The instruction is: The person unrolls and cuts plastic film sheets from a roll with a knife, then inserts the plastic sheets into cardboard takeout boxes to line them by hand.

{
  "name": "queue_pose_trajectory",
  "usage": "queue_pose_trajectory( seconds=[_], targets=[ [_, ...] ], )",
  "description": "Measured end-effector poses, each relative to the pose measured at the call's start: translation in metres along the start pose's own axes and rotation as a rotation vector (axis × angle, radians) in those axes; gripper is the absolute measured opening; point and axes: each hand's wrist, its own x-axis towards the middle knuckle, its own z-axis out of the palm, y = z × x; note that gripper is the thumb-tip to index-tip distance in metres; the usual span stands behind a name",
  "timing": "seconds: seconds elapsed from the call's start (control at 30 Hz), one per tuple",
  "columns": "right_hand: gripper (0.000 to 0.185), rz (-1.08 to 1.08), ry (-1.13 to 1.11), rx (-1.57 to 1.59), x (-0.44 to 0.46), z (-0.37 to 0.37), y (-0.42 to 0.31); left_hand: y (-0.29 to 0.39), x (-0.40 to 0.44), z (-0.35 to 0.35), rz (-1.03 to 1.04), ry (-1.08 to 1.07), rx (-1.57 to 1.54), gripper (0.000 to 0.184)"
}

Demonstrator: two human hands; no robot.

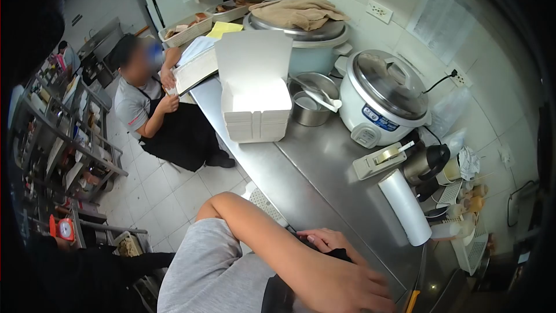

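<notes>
My left forearm, in a grey short sleeve, crosses in front of my body. My left hand [353, 291] is low in the view, its fingers stretched out, slightly blurred, and holding nothing that shows. Just beyond it, my right hand [328, 240] is at the front edge of the steel counter [313, 182]. Its fingers curl beside something black that I cannot make out, and part of this hand is hidden behind my left arm. Both hands are nearest to the counter edge and a perforated light-coloured panel [263, 202]. Farther up the counter stands a stack of white takeaway boxes [258, 124], the top lid raised.
A rice cooker [376, 95], metal pots [311, 110], a tape dispenser [379, 161] and a plastic wrap roll [405, 207] line the counter's wall side. A larger cooker [313, 55] has a brown cloth [298, 11] on it. A co-worker [168, 110] sits at the left, hands on a white container.
</notes>
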Motion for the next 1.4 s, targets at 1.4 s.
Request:
queue_pose_trajectory(
  seconds=[1.4],
  targets=[
    [0.040,0.296,1.048,-0.444,0.069,-0.163,0.239,-0.050,-0.278,-0.275,-1.933,0.140,0.471,0.033]
  ],
)
